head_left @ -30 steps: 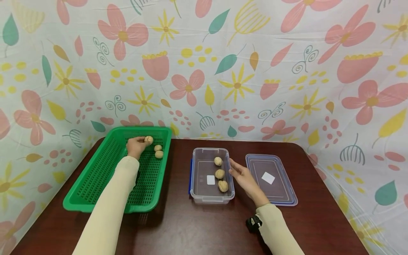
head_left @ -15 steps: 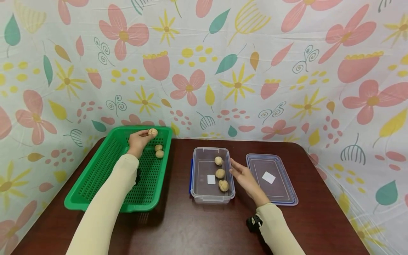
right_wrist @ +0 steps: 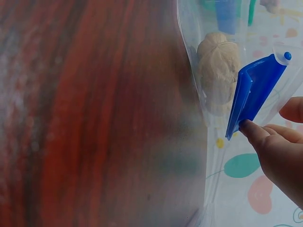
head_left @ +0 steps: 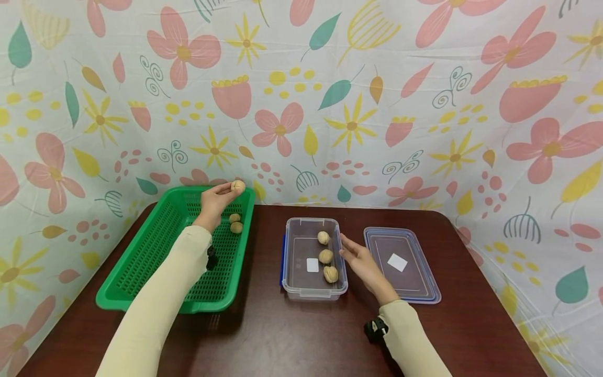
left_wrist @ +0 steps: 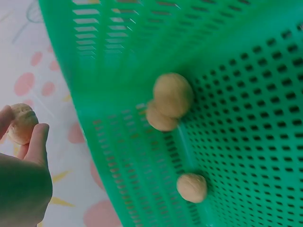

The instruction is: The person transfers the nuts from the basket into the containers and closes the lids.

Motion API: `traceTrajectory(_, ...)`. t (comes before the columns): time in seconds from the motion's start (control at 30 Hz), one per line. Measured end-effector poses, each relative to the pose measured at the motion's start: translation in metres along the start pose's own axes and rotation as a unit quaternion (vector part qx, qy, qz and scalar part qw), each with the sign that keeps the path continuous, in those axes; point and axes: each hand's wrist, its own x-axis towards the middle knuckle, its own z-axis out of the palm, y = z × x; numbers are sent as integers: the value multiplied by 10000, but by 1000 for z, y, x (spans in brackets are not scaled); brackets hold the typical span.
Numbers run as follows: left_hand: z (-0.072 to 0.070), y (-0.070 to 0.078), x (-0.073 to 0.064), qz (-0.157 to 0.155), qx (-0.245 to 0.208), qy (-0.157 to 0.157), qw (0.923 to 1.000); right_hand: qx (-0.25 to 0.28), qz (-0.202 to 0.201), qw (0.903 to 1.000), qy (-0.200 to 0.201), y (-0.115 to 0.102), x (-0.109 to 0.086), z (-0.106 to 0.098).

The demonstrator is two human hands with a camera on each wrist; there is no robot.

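My left hand point(head_left: 214, 203) pinches a walnut point(head_left: 237, 186) between thumb and fingertips, above the far right corner of the green basket point(head_left: 101, 298). In the left wrist view the held walnut point(left_wrist: 22, 124) is outside the basket wall, at the left edge. Three walnuts lie in the basket there, one of them a lone walnut point(left_wrist: 191, 187); the head view shows two. My right hand point(head_left: 363, 262) rests straight fingers against the right side of the clear plastic box point(head_left: 299, 293), fingertips at its blue clip point(right_wrist: 255, 90). Three walnuts stand in a row inside, including a middle walnut point(head_left: 325, 256).
A clear lid point(head_left: 414, 283) with a blue rim and a white label lies right of the box, beside the right hand. All stand on a dark brown table point(head_left: 249, 335). A flower-print cloth point(head_left: 301, 104) hangs behind it.
My left hand has lifted the walnut up and moved it to the right, from inside the basket to over its far right corner. The right hand has stayed at the box.
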Motion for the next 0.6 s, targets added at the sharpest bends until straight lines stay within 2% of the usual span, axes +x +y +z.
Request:
traceTrajectory(0.27, 22, 14, -7, -67, -462, -246, 9986, -19, -4, 10000, -35, 1, 0, -1)
traceTrajectory(0.6, 56, 29, -16, -27, -389, -490, 9980, 15, 24, 10000, -64, 2, 1, -1)
